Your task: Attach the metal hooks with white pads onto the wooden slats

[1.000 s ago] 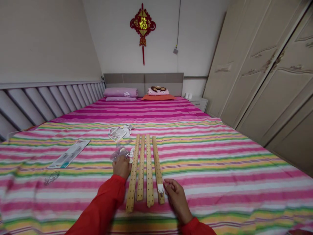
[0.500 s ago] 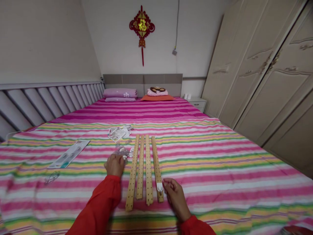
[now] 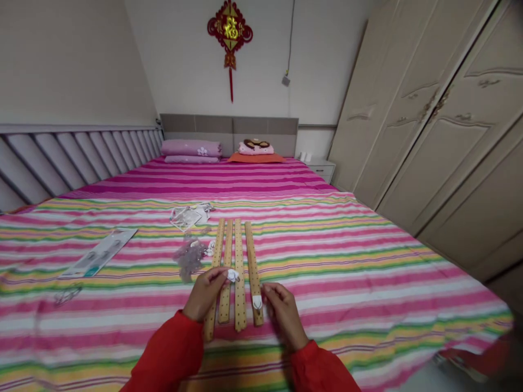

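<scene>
Several long wooden strips (image 3: 239,256) with rows of small holes lie side by side on the striped bedspread (image 3: 347,272). My left hand (image 3: 206,293) hovers over the left strips, its fingers pinched on a small white hook (image 3: 232,275). My right hand (image 3: 281,313) rests beside the rightmost strip, its fingers curled next to a white hook (image 3: 257,302) that sits on that strip's near end. A clear plastic bag of small parts (image 3: 188,256) lies just left of the strips.
Opened white packaging (image 3: 188,215) lies beyond the bag, and a long printed card (image 3: 100,253) lies far left. Pillows (image 3: 191,148) sit at the headboard. A wardrobe (image 3: 441,130) lines the right side. A red wall ornament (image 3: 229,30) hangs above the bed.
My left hand left the plastic bag and came right over the strips, now pinching a small white hook. The view has shifted slightly. My right hand has stayed by the rightmost strip.
</scene>
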`<act>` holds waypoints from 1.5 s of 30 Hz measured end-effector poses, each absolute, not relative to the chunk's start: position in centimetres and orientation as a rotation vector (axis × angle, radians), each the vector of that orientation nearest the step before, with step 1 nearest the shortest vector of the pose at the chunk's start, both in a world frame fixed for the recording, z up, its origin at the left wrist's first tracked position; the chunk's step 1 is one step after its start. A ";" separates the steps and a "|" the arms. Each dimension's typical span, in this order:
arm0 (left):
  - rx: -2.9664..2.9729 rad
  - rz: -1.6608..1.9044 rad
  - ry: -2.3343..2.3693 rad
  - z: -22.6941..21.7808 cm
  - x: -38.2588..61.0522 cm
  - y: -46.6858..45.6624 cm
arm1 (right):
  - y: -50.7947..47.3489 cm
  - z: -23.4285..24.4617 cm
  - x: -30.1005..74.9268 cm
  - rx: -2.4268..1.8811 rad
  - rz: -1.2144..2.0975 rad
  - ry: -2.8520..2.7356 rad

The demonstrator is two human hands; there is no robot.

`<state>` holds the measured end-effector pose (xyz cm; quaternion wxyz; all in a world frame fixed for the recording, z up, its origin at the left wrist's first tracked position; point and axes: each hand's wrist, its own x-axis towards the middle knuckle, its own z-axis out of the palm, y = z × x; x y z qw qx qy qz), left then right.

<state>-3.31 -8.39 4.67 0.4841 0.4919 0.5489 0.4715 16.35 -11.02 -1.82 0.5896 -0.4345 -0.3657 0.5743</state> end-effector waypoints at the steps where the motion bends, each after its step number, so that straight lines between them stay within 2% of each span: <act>1: 1.180 1.146 1.310 4.6 -2.4 -8.7 | -11.0 -1.3 16.3 -0.998 1.356 -0.855; 10: 1.235 1.176 1.096 2.8 1.8 -10.4 | -11.5 1.6 16.3 -0.753 1.722 -0.603; 16: 1.114 1.144 1.064 2.2 2.2 -10.7 | -11.7 1.7 16.6 -0.782 1.636 -0.533; 25: 1.055 1.125 1.052 1.1 2.4 -11.2 | -12.0 1.3 16.2 -0.886 1.375 -0.725; 34: 0.641 1.205 1.032 0.3 3.3 -11.7 | -12.9 1.0 15.5 -0.961 1.438 -0.919; 38: 0.486 1.164 0.967 0.4 4.0 -12.0 | -12.6 1.0 15.5 -0.987 1.347 -0.881; 45: 0.617 1.130 0.932 1.5 4.0 -11.8 | -11.3 1.7 16.2 -0.967 1.326 -0.831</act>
